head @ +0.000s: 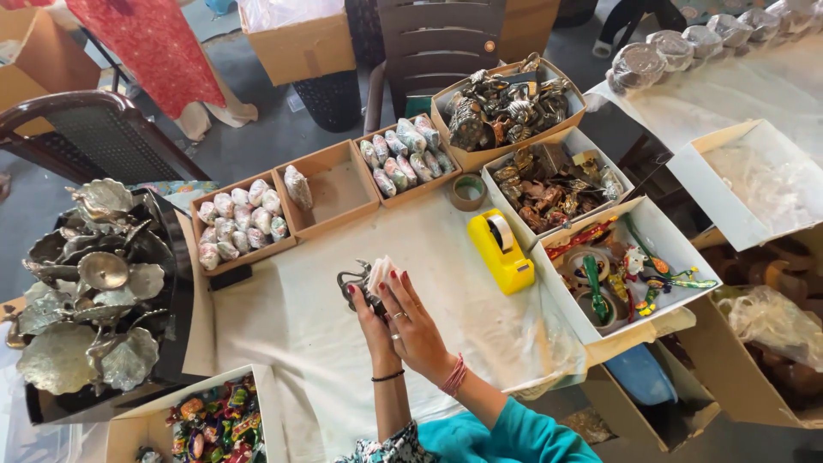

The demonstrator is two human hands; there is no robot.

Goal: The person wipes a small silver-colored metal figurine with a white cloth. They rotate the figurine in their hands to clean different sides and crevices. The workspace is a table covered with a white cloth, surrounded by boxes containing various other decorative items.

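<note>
Head view of a packing table (326, 326) covered in white cloth. Both hands meet above its middle: the left hand (370, 319) has its grip clenched on a small dark metal ornament (353, 285), while the right hand (413, 321) presses a piece of white wrap (381, 273) against the ornament's upper side, fingers spread flat, grip grasping the wrap rather than closed in a fist. The ornament is held clear of the cloth, just left of the yellow tape dispenser (499, 249) and below 2 brown trays, one (240, 225) full of wrapped pieces, the next (334, 190) holding 1 only. A tape roll (468, 191) lies near the dispenser. Boxes of unwrapped metal figures (507, 107) and of coloured trinkets (630, 274) stand at right; silver leaf-shaped dishes (86, 300) at left. Judged from this pose, a neat result calls for keeping the wrap taut over the protruding curls, turning the piece with the left hand, and folding loose corners under before reaching for tape.
</note>
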